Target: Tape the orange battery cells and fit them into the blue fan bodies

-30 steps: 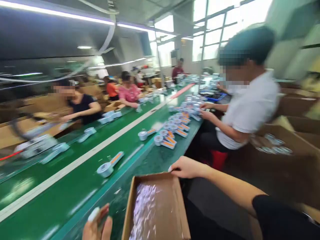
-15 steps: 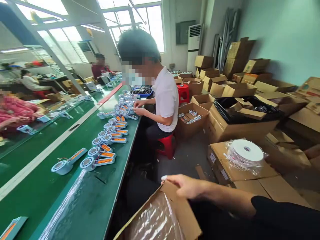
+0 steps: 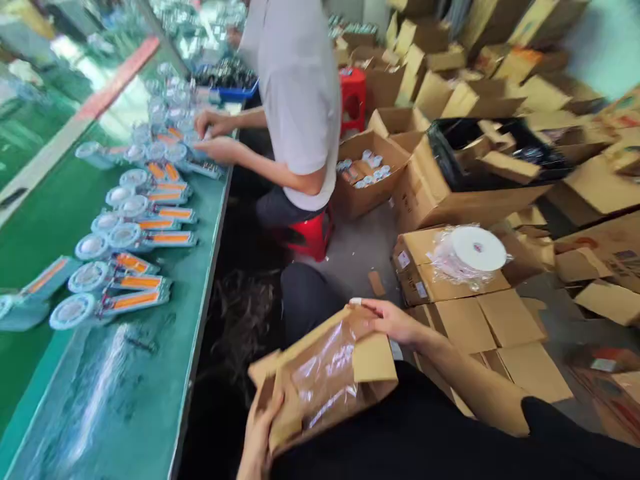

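Observation:
An open cardboard box (image 3: 325, 373) lined with clear plastic film rests tilted over my lap. My left hand (image 3: 263, 417) grips its near left side, with the fingers wrapped round the edge. At the far right corner, my right hand (image 3: 387, 320) holds the rim, and a white covering shows on one fingertip. On the green table (image 3: 150, 373) to the left lie several light-blue round units with orange-striped handles (image 3: 135, 300), in a row along the edge.
A co-worker in a white shirt (image 3: 305, 87) sits on a red stool (image 3: 313, 237) ahead, hands over the units. Right of me stand cartons, a white reel (image 3: 479, 248) on one, and a box with a black bag (image 3: 440, 150). A box (image 3: 373, 193) holds more units.
The view has tilted down and turned right. The box has come fully into sight over my lap, and my left hand now shows on it. My right hand still holds its rim.

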Tool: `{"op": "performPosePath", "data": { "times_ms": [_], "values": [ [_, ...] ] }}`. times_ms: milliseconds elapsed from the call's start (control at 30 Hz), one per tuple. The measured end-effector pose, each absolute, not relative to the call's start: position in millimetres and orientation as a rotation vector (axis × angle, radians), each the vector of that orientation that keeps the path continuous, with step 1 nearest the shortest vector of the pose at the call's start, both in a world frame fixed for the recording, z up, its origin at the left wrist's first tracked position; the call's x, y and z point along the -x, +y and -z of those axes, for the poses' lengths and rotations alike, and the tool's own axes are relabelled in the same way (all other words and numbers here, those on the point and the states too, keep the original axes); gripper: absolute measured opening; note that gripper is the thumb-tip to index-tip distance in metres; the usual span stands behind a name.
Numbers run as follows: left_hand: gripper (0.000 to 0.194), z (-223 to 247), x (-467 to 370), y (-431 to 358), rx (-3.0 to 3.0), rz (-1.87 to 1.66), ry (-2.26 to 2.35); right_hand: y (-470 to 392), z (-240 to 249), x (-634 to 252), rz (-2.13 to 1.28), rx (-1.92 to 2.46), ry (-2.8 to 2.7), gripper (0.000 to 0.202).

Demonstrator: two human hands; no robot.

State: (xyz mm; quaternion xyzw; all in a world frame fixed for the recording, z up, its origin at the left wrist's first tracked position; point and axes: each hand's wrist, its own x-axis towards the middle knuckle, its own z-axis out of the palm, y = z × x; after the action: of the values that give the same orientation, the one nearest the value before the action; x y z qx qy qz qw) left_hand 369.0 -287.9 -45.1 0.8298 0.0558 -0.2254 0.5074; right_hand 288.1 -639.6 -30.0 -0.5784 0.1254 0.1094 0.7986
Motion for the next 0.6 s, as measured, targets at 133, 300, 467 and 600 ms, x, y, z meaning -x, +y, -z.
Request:
{"op": "performPosePath", "data": {
  "times_ms": [133,300,467,600],
  "values": [
    [0.063,40,-372,-264,-1.848,0.533,0.434,-639,34,-322,-0.393,1.349,0.28,0.049],
    [0.073,40,-376,-255,-1.57,0.476,0.602,-624,33,-337,-0.385,1.024,0.262,0.065],
    [0.07,79,-360,-263,-1.645,0.468,0.644,-617,50,-349,-0.344,1.081,0.388,0.062],
    [0.068,104,-357,-256,-1.703,0.425,0.683,-619,55,-347,-0.455,1.203,0.407,0.059]
  ]
}}
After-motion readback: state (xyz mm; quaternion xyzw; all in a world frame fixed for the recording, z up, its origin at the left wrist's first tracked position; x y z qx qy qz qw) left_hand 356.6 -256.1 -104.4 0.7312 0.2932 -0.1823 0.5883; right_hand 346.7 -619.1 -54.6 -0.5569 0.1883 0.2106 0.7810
